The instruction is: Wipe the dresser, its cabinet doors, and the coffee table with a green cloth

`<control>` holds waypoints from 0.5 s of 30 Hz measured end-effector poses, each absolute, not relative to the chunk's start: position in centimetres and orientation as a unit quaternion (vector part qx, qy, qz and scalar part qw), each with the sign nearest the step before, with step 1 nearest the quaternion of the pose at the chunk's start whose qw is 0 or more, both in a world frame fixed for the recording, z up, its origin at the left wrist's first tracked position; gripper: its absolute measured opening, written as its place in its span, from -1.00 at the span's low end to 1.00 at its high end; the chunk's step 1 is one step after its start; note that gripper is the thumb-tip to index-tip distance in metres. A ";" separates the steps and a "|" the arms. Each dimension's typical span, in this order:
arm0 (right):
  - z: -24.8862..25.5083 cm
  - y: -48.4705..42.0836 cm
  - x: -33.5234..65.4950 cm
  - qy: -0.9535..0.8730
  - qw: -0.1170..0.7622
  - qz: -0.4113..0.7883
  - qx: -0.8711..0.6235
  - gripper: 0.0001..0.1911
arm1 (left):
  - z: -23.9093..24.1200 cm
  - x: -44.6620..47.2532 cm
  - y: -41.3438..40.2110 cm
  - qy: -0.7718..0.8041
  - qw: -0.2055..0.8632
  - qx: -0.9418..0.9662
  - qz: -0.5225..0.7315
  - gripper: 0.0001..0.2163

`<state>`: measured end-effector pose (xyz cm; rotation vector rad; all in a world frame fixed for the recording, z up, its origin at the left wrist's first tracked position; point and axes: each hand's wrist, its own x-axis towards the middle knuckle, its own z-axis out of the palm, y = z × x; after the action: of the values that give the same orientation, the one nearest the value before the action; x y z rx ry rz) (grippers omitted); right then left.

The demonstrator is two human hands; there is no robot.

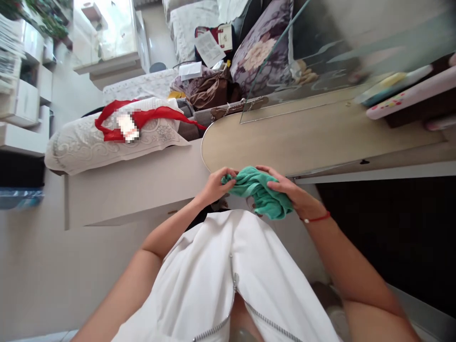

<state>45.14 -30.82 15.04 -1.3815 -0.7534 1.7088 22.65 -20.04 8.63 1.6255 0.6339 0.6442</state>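
A crumpled green cloth (pixel 258 190) hangs between my two hands, in front of my white zipped garment. My left hand (pixel 217 184) pinches its narrow, twisted left end between thumb and fingers. On the other side, my right hand (pixel 281 185) is wrapped round the wider, bunched part, with the thumb on top. A red string bracelet (pixel 317 218) circles my right wrist. Just beyond the cloth lies the rounded end of a beige ironing-board-like surface (pixel 228 142). The lower folds of the cloth droop below my right hand.
A glass panel (pixel 306 52) stands over the beige surface. Pink and pale long items (pixel 413 92) lie at its right. A sofa arm with a lace cover (pixel 78 142) carries a red strap (pixel 156 114). Behind are a floral cushion (pixel 260 47), a brown bag (pixel 213 90) and papers (pixel 210 47).
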 end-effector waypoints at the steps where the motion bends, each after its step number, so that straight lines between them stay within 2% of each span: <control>1: 16.4 -30.4 45.0 -0.333 0.366 0.676 -0.547 0.14 | 9.6 22.5 -19.4 0.258 0.577 0.716 0.296 -0.54; 3: 18.6 -29.2 44.8 -0.402 0.297 0.666 -0.554 0.10 | 11.6 22.4 -18.4 0.201 0.549 0.754 0.299 -0.45; 4: 19.5 -28.5 44.8 -0.433 0.270 0.652 -0.560 -0.04 | 12.5 22.5 -18.2 0.173 0.543 0.769 0.288 -0.49; 6: 20.8 -26.9 45.2 -0.493 0.233 0.596 -0.590 -0.32 | 13.9 23.0 -18.0 0.153 0.554 0.772 0.270 -0.71; 7: 21.2 -26.3 45.5 -0.518 0.229 0.543 -0.620 -0.35 | 14.4 23.3 -18.1 0.164 0.575 0.754 0.270 -0.76; 11: 21.0 -25.4 46.3 -0.542 0.316 0.174 -0.759 -0.23 | 15.4 24.5 -18.7 0.263 0.715 0.552 0.339 -0.66; 12: 20.5 -25.6 46.1 -0.532 0.345 0.123 -0.763 -0.19 | 15.5 24.9 -18.8 0.285 0.739 0.499 0.352 -0.63; 13: 19.9 -25.8 45.7 -0.529 0.367 0.130 -0.754 -0.14 | 15.5 25.4 -18.9 0.300 0.755 0.459 0.360 -0.60; 15: 18.5 -26.1 44.9 -0.531 0.387 0.275 -0.702 -0.07 | 15.3 26.5 -19.1 0.308 0.774 0.420 0.359 -0.53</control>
<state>44.87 -26.12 18.49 -1.7882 -1.3507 0.6998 26.49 -19.11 15.30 0.9105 0.6660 0.7777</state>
